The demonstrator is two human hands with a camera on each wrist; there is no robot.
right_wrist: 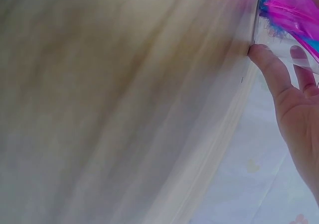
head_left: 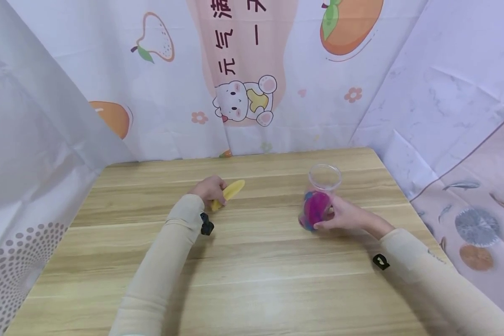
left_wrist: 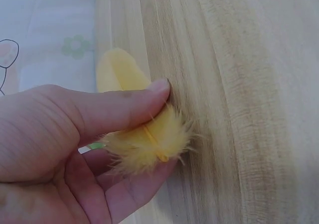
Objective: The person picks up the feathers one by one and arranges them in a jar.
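Observation:
A yellow feather (head_left: 234, 189) is pinched by my left hand (head_left: 210, 190), left of the table's middle. In the left wrist view, the thumb lies across the feather (left_wrist: 147, 143), whose fluffy base points toward the camera's right. Over on the right, my right hand (head_left: 345, 215) grips a clear plastic cup (head_left: 324, 188) around its side. Magenta and blue feathers (head_left: 316, 207) show inside it. In the right wrist view, only part of the cup and the magenta feathers (right_wrist: 294, 10) appears, at the top right, with the fingertips at its lower end.
The light wooden table (head_left: 252, 280) has its back edge against a printed curtain (head_left: 172, 116). Another curtain (head_left: 479, 186) hangs along the right side. Small black devices sit at the left wrist (head_left: 206, 224) and the right wrist (head_left: 381, 262).

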